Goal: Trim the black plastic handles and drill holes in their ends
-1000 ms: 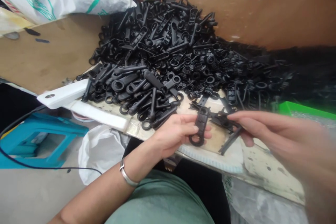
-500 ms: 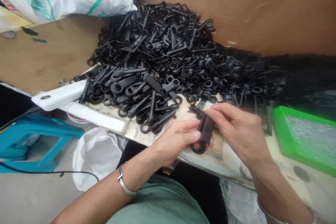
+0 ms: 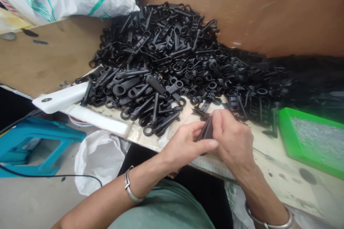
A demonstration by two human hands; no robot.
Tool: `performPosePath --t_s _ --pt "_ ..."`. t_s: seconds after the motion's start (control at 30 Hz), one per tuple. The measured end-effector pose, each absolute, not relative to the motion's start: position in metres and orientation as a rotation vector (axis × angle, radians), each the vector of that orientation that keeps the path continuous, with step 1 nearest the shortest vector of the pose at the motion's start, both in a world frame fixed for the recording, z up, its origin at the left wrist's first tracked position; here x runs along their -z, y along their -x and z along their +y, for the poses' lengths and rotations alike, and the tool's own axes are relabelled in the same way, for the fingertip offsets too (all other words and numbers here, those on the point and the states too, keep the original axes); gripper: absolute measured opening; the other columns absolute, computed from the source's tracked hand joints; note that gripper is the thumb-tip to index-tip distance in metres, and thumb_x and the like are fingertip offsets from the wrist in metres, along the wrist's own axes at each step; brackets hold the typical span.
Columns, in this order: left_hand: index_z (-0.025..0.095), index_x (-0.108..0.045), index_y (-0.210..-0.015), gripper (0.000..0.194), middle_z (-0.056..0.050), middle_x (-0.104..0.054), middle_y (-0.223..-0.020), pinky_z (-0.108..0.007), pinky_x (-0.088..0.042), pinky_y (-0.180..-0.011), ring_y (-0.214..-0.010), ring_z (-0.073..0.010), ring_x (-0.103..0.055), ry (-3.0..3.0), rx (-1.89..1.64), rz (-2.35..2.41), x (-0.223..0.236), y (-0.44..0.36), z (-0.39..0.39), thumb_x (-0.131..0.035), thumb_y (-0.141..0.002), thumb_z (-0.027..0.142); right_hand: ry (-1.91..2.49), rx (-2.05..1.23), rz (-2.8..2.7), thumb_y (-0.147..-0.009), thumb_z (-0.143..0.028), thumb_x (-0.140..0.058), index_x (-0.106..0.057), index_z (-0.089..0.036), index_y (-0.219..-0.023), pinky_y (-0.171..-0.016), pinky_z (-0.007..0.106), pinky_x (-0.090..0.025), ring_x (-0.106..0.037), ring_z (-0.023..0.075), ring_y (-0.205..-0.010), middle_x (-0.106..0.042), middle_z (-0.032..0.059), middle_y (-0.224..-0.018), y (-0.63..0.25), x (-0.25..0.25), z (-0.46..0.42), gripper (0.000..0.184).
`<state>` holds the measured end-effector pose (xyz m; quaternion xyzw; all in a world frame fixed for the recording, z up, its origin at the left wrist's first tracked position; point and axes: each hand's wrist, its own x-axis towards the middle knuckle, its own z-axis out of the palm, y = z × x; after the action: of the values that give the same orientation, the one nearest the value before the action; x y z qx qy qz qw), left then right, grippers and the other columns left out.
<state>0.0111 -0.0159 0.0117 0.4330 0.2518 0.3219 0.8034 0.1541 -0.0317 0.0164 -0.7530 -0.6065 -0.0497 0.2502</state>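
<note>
**Left grip (image 3: pixel 185 143) and right grip (image 3: pixel 233 137) together on one dark plastic part (image 3: pixel 205 130)**

The part sits between the two grips, above the near edge of the worktop (image 3: pixel 285 168). The left one is clamped on it from one side, thumb across the front; the right one is clamped on its upper end and far side. Fingers hide much of it, so its exact fit cannot be told.

A slip seems the main risk: uneven pressure from the two sides could twist the smooth plastic loose, and over that edge it might drop to the floor. Pressing it while misaligned could also bend or crack it.

Counted: two grips, one held part, two metal bracelets (image 3: pixel 129 184), one on each wrist, one green tray (image 3: pixel 288 134) right of the right grip, and one blue stool (image 3: pixel 53 130) far left of the left grip. The black pieces heaped (image 3: pixel 161 46) beyond both grips overlap too much to count.
</note>
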Motion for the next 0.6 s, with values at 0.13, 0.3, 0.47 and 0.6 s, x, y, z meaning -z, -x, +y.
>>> performPosePath --t_s 0.13,0.3,0.47,0.6 --pt "0.01 -0.068 -0.109 0.031 -0.007 -0.065 -0.095 -0.026 -0.045 -0.075 -0.083 -0.0159 -0.062 -1.025 -0.687 0.62 -0.013 -0.011 -0.015 -0.067 -0.082 0.026 1.917 -0.219 -1.652 -0.098 -0.042 -0.039 -0.068 -0.021 -0.092 -0.057 0.03 -0.039 -0.056 0.0179 -0.055 -0.064 0.003 -0.066 -0.165 -0.022 -0.034 0.036" --pt "0.012 -0.066 -0.116 0.034 -0.006 -0.065 -0.097 -0.026 -0.048 -0.073 -0.073 -0.0122 -0.062 -1.105 -0.671 0.67 -0.012 -0.005 -0.013 -0.06 -0.086 0.026 1.574 -0.829 -1.497 -0.091 -0.054 -0.059 -0.071 -0.021 -0.105 -0.07 0.032 -0.055 -0.068 0.0203 -0.075 -0.073 0.0044 -0.09 -0.181 -0.025 -0.038 0.037" --pt "0.015 -0.069 -0.118 0.033 -0.005 -0.066 -0.103 -0.024 -0.05 -0.078 -0.079 -0.0118 -0.06 -1.189 -0.714 0.602 -0.02 -0.005 -0.014 -0.057 -0.087 0.017 1.335 -1.198 -1.21 -0.084 -0.05 -0.073 -0.067 -0.022 -0.114 -0.067 0.031 -0.058 -0.068 0.0201 -0.081 -0.073 0.0064 -0.099 -0.171 -0.02 -0.044 0.042" --pt "0.016 -0.071 -0.112 0.029 -0.003 -0.067 -0.099 -0.023 -0.049 -0.073 -0.08 -0.0133 -0.06 -1.365 -0.728 0.682 -0.019 -0.005 -0.017 -0.054 -0.088 0.016 1.195 -1.25 -0.956 -0.08 -0.041 -0.079 -0.069 -0.022 -0.099 -0.058 0.026 -0.055 -0.064 0.0152 -0.065 -0.07 0.0023 -0.08 -0.155 -0.012 -0.046 0.029"
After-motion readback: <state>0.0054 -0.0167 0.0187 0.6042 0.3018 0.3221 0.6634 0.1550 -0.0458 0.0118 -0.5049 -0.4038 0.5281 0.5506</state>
